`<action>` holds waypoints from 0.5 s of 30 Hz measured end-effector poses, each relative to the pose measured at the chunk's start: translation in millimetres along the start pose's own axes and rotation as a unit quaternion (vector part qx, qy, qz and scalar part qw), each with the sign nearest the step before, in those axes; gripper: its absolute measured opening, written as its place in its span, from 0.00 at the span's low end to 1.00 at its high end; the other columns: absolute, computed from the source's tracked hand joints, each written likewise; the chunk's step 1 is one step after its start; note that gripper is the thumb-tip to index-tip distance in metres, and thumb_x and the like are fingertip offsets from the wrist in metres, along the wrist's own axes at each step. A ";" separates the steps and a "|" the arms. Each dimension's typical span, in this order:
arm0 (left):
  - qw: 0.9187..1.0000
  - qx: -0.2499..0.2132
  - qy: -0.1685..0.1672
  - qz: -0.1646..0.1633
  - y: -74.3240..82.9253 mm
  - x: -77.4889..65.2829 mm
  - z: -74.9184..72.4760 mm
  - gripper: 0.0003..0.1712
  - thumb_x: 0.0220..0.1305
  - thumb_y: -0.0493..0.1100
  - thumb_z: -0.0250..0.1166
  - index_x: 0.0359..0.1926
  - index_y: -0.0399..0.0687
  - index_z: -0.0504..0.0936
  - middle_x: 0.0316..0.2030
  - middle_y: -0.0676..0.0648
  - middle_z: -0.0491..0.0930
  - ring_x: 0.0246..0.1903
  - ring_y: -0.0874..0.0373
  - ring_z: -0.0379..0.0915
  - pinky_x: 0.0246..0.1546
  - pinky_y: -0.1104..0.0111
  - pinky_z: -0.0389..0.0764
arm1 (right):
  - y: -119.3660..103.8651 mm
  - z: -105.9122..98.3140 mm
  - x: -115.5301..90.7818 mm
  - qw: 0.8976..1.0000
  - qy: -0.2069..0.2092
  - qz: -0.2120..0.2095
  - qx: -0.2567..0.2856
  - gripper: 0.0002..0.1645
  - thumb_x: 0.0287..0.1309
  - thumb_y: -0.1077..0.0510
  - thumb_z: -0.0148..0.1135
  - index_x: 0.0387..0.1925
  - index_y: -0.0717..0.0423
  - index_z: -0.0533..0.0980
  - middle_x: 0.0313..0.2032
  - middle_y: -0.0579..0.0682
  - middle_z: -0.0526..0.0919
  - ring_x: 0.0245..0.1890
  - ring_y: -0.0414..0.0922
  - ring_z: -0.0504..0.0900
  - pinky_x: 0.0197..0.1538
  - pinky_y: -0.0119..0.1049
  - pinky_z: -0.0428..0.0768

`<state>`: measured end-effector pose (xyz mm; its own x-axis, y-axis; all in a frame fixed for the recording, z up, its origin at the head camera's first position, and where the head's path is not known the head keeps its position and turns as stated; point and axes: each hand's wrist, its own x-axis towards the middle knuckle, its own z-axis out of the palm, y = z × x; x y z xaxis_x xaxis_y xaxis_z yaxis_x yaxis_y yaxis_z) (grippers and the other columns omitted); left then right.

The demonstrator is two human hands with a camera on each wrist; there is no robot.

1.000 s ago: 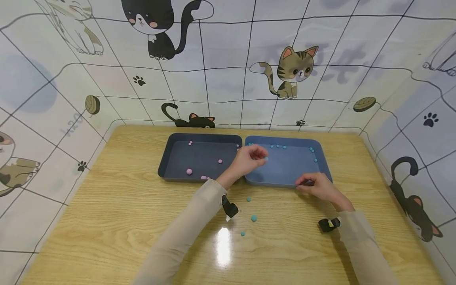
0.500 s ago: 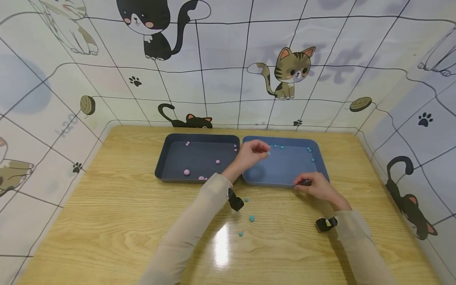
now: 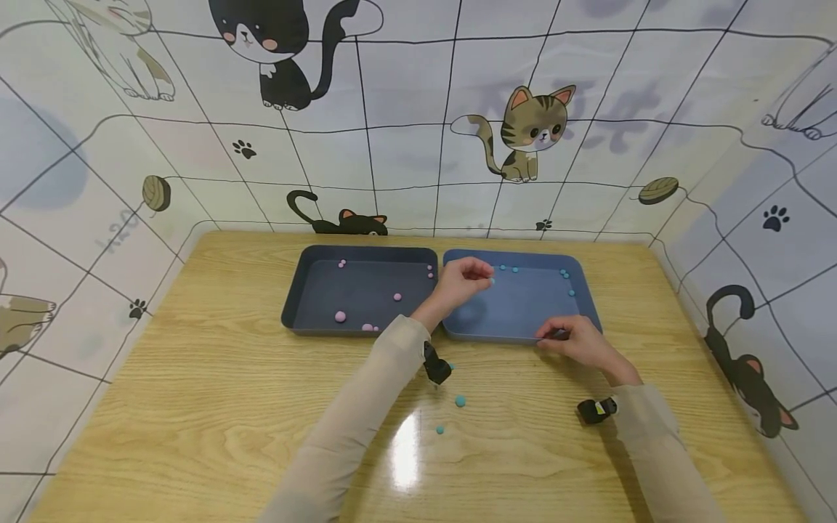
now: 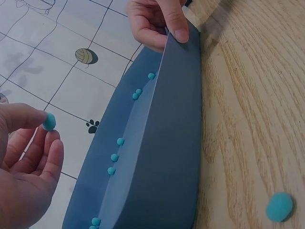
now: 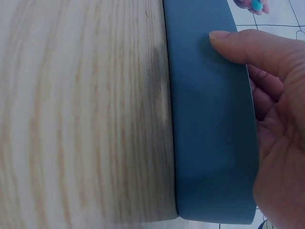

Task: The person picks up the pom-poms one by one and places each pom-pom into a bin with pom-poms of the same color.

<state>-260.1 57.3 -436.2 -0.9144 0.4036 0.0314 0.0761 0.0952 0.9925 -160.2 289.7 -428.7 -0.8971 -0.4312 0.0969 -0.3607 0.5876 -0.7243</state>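
Observation:
Between thumb and fingertips my left hand [image 3: 461,282] pinches a small teal clay ball [image 4: 49,121], held up over the left part of the blue tray [image 3: 497,335]. My right hand [image 3: 579,340] grips the tray's near wall toward its right end, with the thumb [image 5: 233,45] on the outer face and the fingers inside. Several teal balls [image 4: 115,157] lie in the blue tray along its far and right sides. On the wooden table in front lie a larger teal ball [image 3: 461,401] and a smaller one [image 3: 440,430]; another is mostly hidden by the left wrist camera.
A dark grey tray [image 3: 360,250] stands left of the blue one, almost touching it, with several pink balls [image 3: 340,317] of differing sizes inside. Behind the wooden table [image 3: 216,407] rises a cat-print backdrop [image 3: 405,160], which also encloses both sides.
My left hand has moved slightly up and to the right over the blue tray, still pinching the teal ball, and now hovers. My right hand keeps its grip on the tray wall.

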 end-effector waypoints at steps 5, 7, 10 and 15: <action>1.000 0.001 0.005 -0.003 -0.9 -2.2 -0.1 0.10 0.60 0.33 0.63 0.43 0.34 0.80 0.38 0.44 0.80 0.36 0.59 0.76 0.37 0.73 0.77 | -1.4 2.9 -1.6 1.000 0.002 0.003 -0.003 0.04 0.48 0.74 0.64 0.28 0.68 0.80 0.27 0.59 0.81 0.28 0.42 0.79 0.30 0.31 0.79; 1.000 0.003 0.007 -0.003 -1.0 -3.0 -0.2 0.11 0.60 0.33 0.64 0.44 0.34 0.80 0.38 0.43 0.81 0.36 0.59 0.76 0.38 0.73 0.77 | -1.8 3.9 -2.3 1.000 0.003 0.002 -0.003 0.04 0.48 0.75 0.64 0.28 0.68 0.80 0.27 0.59 0.81 0.28 0.42 0.79 0.30 0.31 0.79; 1.000 0.004 0.009 -0.005 -0.6 -4.7 -0.2 0.10 0.60 0.33 0.64 0.44 0.35 0.80 0.39 0.43 0.81 0.37 0.58 0.76 0.38 0.73 0.77 | -2.1 5.2 -3.4 1.000 0.005 0.000 -0.003 0.04 0.48 0.75 0.65 0.28 0.68 0.80 0.27 0.59 0.82 0.28 0.42 0.79 0.30 0.31 0.79; 1.000 0.010 0.007 -0.005 -0.8 -7.4 0.1 0.09 0.60 0.33 0.64 0.42 0.37 0.81 0.38 0.44 0.81 0.36 0.58 0.76 0.37 0.73 0.77 | -1.7 7.2 -5.7 1.000 0.008 -0.003 -0.006 0.03 0.49 0.71 0.66 0.28 0.70 0.79 0.27 0.58 0.82 0.28 0.41 0.79 0.30 0.32 0.79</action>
<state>-253.4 54.3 -437.3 -0.9209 0.3893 0.0224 0.0741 0.1184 0.9902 -152.7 286.1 -432.9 -0.8984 -0.4244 0.1125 -0.3695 0.5925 -0.7158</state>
